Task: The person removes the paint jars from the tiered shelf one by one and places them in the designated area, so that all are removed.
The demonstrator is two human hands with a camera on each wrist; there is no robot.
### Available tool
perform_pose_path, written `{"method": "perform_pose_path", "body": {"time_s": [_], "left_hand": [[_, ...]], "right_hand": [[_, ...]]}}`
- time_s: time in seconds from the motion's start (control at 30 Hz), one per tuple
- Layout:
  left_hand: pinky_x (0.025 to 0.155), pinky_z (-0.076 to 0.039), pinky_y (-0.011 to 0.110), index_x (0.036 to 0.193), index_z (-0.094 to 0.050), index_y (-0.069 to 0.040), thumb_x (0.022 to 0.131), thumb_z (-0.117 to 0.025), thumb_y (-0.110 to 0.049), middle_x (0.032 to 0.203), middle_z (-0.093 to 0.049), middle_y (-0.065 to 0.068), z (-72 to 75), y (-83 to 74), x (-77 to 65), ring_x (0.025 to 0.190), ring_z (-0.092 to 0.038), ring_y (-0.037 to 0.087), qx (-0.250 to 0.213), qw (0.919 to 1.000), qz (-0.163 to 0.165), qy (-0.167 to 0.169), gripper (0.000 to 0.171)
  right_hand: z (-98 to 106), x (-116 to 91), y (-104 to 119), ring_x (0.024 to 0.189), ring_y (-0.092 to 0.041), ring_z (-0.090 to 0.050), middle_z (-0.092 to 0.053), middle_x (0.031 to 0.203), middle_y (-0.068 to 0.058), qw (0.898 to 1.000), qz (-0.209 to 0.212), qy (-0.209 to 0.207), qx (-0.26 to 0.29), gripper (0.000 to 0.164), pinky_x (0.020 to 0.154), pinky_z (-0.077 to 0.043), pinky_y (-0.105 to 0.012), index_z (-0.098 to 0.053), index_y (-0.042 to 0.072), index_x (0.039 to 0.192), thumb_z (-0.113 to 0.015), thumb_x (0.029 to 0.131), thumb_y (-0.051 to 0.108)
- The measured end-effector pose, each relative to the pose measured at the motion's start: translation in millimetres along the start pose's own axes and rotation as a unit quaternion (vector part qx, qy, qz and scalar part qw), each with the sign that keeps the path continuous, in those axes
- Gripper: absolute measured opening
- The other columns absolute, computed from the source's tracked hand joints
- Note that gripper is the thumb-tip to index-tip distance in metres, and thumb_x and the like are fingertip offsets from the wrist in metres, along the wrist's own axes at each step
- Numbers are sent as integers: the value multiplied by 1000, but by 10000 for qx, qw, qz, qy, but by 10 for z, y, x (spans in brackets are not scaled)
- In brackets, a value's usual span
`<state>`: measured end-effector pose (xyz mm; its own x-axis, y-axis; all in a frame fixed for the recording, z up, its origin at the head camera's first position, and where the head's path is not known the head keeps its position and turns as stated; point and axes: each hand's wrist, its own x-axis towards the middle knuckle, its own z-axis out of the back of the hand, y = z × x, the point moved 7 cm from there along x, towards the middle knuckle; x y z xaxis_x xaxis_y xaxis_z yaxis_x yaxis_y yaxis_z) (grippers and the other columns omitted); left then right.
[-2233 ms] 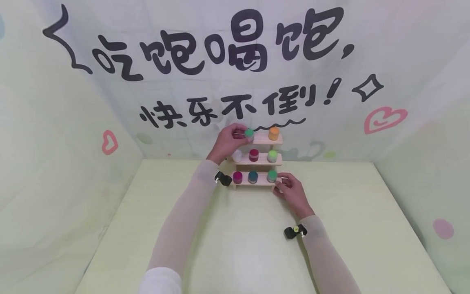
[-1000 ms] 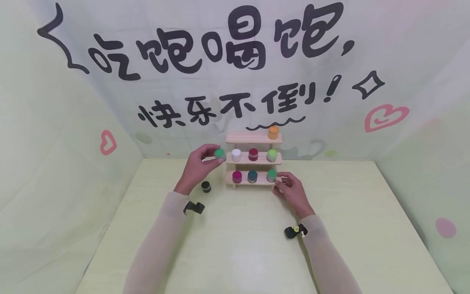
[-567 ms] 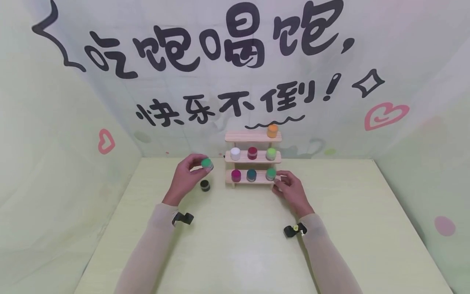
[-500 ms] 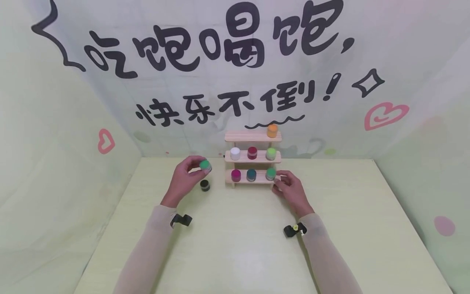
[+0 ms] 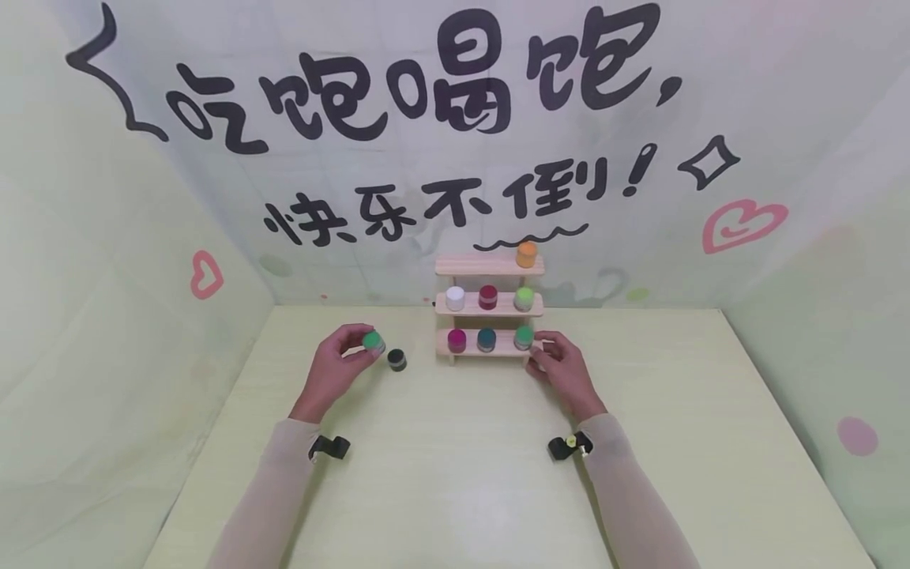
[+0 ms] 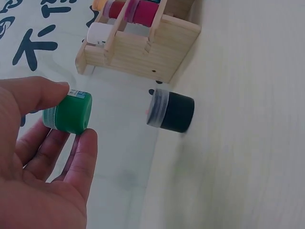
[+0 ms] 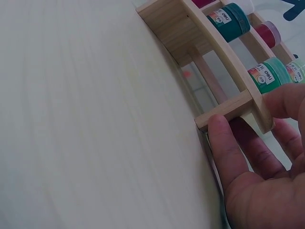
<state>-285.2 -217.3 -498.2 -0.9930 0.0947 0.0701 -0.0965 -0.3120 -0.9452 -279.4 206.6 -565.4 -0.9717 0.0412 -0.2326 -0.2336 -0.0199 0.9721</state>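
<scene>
Off to the left, my left hand pinches a small green-lidded paint jar between thumb and fingertips. In the left wrist view the green jar is tipped sideways, and a black paint jar stands on the table beside it. A three-tier wooden rack is at the back of the table. My right hand grips the right end of its lowest shelf, next to another green jar. The right wrist view has fingers against the rack's end leg and the thumb over the shelf end.
On the rack are an orange jar on top, white, red and light green jars in the middle, and magenta and teal jars at the bottom. A printed backdrop rises behind the table.
My left hand has lifted the green jar off the top shelf and carried it left and down, to the left of the black jar. The right hand stays at the rack's end.
</scene>
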Motion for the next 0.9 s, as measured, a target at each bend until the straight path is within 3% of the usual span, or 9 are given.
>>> {"method": "perform_pose_path", "body": {"time_s": [0.2,0.47,0.67,0.9], "left_hand": [[97,-58,17,135,-64,-12,95,-82,-27,131,-68,10,111,147,-46,121,-64,19,184,9997,108,100,47],[95,-61,22,135,-64,-11,95,-81,-23,133,-68,15,255,372,-115,126,-67,33,665,9965,439,247,45],[102,-61,33,136,-63,-10,97,-78,-19,137,-67,18,226,510,-93,130,-66,39,855,9944,462,416,43],[103,-60,37,137,-63,-9,96,-78,-17,136,-68,19,165,613,-36,128,-67,38,1043,9925,531,359,44]], "right_hand": [[2,2,14,109,-24,-70,-63,125,-16,10000,44,-34,-68,36,93,-64,-28,-58,14,141,-63,105,13],[3,1,-1,108,-23,-71,-63,124,-17,9999,84,33,-47,35,94,-64,-29,-58,13,140,-64,105,13],[31,-12,11,106,-21,-70,-64,121,-15,9999,101,-6,-28,35,93,-64,-29,-58,12,140,-63,105,12],[-7,-13,17,105,-22,-70,-66,117,-14,9998,192,74,9,38,96,-63,-31,-57,9,143,-63,105,10]]}}
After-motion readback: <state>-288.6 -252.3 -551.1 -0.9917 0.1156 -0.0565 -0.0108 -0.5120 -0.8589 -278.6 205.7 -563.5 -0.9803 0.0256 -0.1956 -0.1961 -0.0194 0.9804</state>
